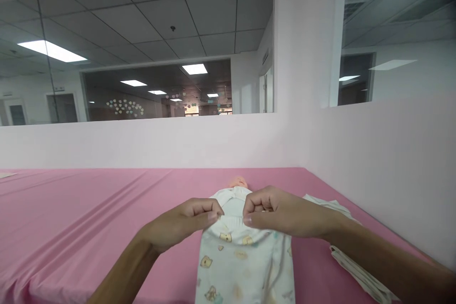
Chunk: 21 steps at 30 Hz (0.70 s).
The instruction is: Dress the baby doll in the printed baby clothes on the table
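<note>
A pale garment [238, 266] printed with small animal faces is held up by its gathered waistband [233, 221] in both hands. One end of the band is pinched by the fingers of the left hand [187, 221], closed against the thumb; the other end is clamped likewise in the fingers of the right hand [280, 213], with a short stretch of band left between them. The garment is hung toward the near side of the worktop [107, 228], which is covered in pink cloth; whether its lower part is rested there cannot be told. Beyond the hands, a white cloth [231, 194] is seen, with a peach-coloured item [238, 182] partly hidden behind it, near the far edge. By the right edge, folded pale fabric [359, 270] is laid, partly covered from view by the right forearm.
</note>
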Each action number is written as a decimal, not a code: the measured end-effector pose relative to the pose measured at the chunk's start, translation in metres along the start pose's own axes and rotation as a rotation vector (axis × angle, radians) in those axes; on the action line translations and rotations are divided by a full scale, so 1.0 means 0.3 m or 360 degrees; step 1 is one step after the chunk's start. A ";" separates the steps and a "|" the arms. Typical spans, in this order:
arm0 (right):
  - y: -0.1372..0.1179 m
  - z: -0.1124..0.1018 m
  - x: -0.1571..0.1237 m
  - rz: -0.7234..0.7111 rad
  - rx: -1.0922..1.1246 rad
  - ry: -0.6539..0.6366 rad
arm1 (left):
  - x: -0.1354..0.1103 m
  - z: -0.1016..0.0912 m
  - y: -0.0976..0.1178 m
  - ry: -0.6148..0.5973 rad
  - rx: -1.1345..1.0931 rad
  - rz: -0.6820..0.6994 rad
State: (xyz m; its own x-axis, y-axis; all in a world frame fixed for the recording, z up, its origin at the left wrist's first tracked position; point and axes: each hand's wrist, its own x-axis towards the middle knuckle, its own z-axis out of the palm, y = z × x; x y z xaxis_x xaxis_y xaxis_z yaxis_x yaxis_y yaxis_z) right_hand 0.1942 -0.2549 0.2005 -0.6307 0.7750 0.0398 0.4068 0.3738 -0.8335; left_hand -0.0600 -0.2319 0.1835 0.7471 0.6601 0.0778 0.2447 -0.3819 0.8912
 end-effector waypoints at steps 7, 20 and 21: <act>0.036 0.009 0.015 -0.0078 -0.0091 -0.0050 | 0.015 0.009 0.018 -0.0047 0.0062 -0.0273; 0.108 0.023 0.049 0.0102 0.0482 -0.0115 | 0.013 0.032 0.072 0.0207 0.0298 -0.0123; 0.123 0.036 0.058 0.0154 0.0613 -0.0146 | 0.009 0.034 0.079 0.0134 0.0357 -0.0054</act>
State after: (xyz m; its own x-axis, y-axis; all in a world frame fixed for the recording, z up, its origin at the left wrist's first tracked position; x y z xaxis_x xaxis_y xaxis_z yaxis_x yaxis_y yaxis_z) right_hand 0.1911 -0.2331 0.1646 -0.6651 0.7420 -0.0836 0.2006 0.0697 -0.9772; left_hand -0.0461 -0.2458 0.2003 0.6842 0.7232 0.0946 0.4071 -0.4863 0.7731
